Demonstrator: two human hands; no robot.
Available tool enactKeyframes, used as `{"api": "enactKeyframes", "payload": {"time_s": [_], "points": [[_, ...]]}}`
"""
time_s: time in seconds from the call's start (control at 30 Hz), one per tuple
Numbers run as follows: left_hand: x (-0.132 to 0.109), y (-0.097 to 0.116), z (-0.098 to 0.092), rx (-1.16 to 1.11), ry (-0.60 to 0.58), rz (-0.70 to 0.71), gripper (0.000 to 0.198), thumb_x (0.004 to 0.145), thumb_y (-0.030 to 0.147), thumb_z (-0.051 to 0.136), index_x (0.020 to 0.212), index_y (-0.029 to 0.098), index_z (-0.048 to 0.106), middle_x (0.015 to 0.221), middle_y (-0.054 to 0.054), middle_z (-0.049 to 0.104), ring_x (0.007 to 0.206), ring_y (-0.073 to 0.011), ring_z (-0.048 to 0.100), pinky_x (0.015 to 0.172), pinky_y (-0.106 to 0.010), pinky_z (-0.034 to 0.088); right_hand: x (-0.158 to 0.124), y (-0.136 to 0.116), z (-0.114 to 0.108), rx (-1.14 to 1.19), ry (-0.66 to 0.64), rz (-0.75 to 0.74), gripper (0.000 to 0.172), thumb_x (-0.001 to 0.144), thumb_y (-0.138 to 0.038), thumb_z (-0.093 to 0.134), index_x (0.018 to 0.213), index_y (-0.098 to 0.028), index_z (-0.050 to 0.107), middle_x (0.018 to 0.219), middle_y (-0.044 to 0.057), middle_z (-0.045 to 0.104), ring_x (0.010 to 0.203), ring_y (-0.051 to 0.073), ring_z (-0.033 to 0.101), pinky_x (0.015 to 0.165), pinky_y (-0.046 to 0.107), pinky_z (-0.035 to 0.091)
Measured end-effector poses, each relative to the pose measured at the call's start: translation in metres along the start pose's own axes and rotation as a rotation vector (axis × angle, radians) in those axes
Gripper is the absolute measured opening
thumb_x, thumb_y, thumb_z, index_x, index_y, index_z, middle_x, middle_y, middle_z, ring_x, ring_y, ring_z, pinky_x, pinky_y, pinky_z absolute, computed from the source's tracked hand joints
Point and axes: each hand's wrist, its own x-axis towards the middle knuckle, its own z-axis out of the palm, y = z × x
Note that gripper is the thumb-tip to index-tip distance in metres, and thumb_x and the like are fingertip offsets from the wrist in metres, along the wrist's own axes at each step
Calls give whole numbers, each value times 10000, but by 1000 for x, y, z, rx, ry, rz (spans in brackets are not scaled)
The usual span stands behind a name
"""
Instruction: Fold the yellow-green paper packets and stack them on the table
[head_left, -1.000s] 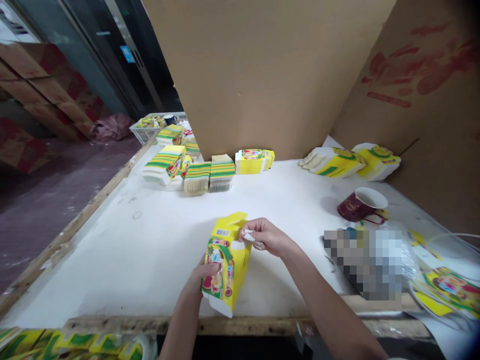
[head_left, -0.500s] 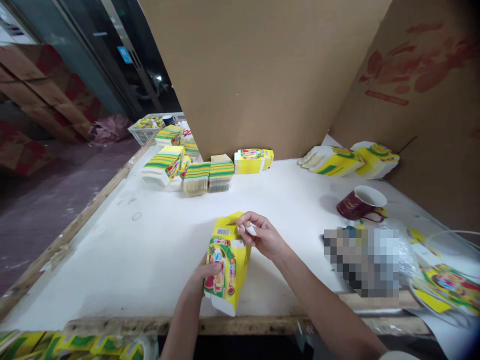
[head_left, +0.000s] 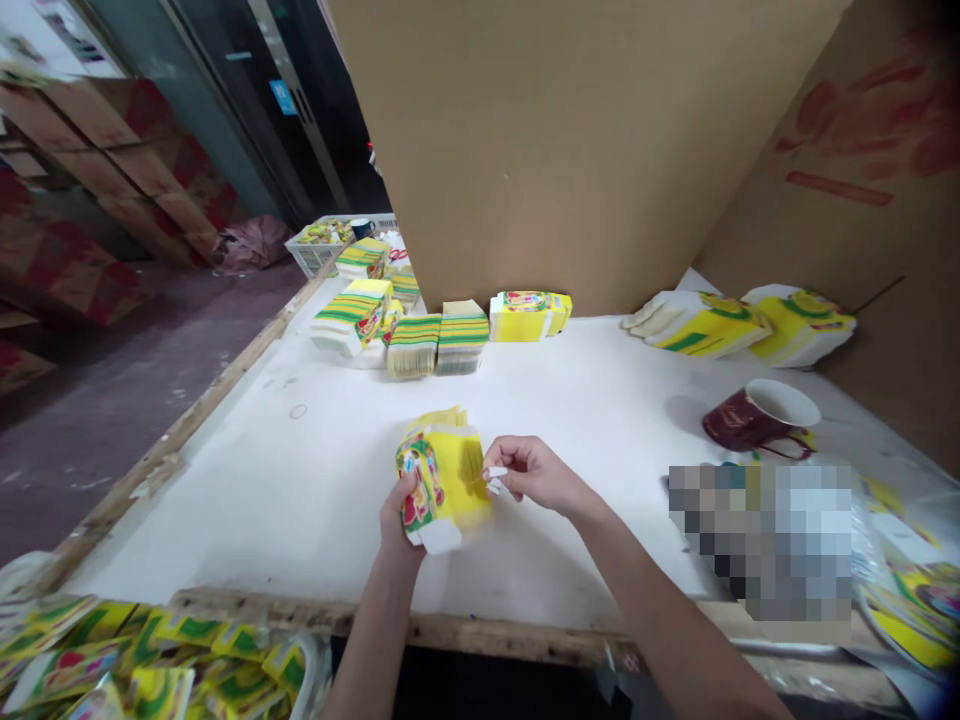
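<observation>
My left hand [head_left: 400,512] grips a thick stack of flat yellow cartons [head_left: 431,480] with colourful fruit print, holding it tilted above the white table. Layered edges show at its top, and its right side is blurred by motion. My right hand [head_left: 529,472] is beside the stack's right side, with thumb and fingers pinched on small white paper scraps [head_left: 496,480]. Whether the right fingertips touch the cartons I cannot tell.
More carton stacks [head_left: 461,340] stand along the cardboard wall [head_left: 570,150]. At right are a maroon mug [head_left: 739,420] and a pixelated area. A bin [head_left: 304,650] of yellow packs sits at lower left; a white basket [head_left: 307,258] stands beyond the table's far left.
The stack has turned in my left hand, so its yellow side faces more toward me. My right hand has come off its top end, down along the right side, still pinching the scraps.
</observation>
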Motion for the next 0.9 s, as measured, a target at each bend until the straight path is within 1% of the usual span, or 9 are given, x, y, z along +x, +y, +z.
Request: {"api": "enactKeyframes", "payload": {"time_s": [0.1, 0.2, 0.3, 0.4, 0.47, 0.53, 0.67, 0.8, 0.9], "points": [[2, 3, 8, -103, 49, 175, 274, 748, 310, 530, 916, 153, 679, 825, -72, 720, 762, -213, 675, 773, -345, 524, 3, 7, 13, 10, -71, 35, 150, 723, -263, 607, 672, -149, 523, 549, -39, 540, 433, 46, 423, 406, 161, 344], [1, 6, 9, -172, 71, 258, 355, 781, 395, 477, 1012, 189, 651, 858, -57, 716, 813, -212, 663, 757, -349, 520, 4, 14, 27, 28, -148, 55, 90, 715, -210, 580, 679, -149, 525, 580, -31, 554, 469, 56, 467, 434, 169, 389], [0, 10, 2, -224, 113, 283, 377, 780, 441, 466, 1028, 222, 647, 828, -40, 714, 814, -214, 657, 755, -361, 513, 1, 19, 37, 28, -242, 73, 24, 692, -148, 570, 693, -142, 547, 599, -28, 569, 496, 63, 505, 472, 181, 417], [-2, 13, -9, -226, 152, 225, 388, 746, 510, 485, 1013, 282, 648, 841, -23, 713, 834, -235, 647, 770, -408, 501, 0, 23, 41, 30, -318, 99, 40, 684, -108, 566, 711, -137, 568, 621, -27, 577, 539, 68, 541, 514, 185, 428], [-4, 13, -13, -186, 169, 216, 426, 704, 574, 497, 1022, 326, 634, 919, -13, 706, 909, -263, 625, 816, -462, 475, 0, 25, 42, 86, -323, 100, 47, 683, -101, 570, 714, -136, 569, 630, -30, 571, 565, 67, 548, 543, 187, 430], [-7, 14, -14, -140, 147, 285, 483, 678, 617, 489, 1079, 368, 592, 1032, 4, 678, 1026, -288, 571, 893, -524, 417, 3, 27, 41, 163, -298, 80, 45, 679, -108, 581, 706, -135, 558, 631, -34, 560, 575, 66, 539, 572, 199, 435], [-6, 17, -9, -108, 68, 391, 595, 638, 589, 487, 1192, 374, 500, 1218, 9, 577, 1162, -344, 454, 955, -621, 313, 12, 31, 32, 226, -221, 45, 84, 658, -115, 599, 716, -132, 540, 675, -24, 554, 619, 78, 544, 652, 235, 447], [-3, 19, -6, -7, 110, 374, 685, 567, 580, 492, 1195, 306, 510, 1275, -23, 525, 1193, -379, 402, 966, -630, 294, 17, 37, 31, 409, -245, -226, 108, 677, -143, 604, 761, -134, 538, 728, 1, 553, 707, 102, 546, 752, 261, 419], [-1, 19, -12, 81, 117, 335, 731, 507, 588, 506, 1155, 250, 541, 1266, -60, 527, 1206, -396, 372, 941, -606, 344, 18, 36, 36, 256, -274, -465, 80, 694, -87, 582, 753, -135, 559, 781, 23, 540, 912, 137, 515, 951, 298, 310]]}}
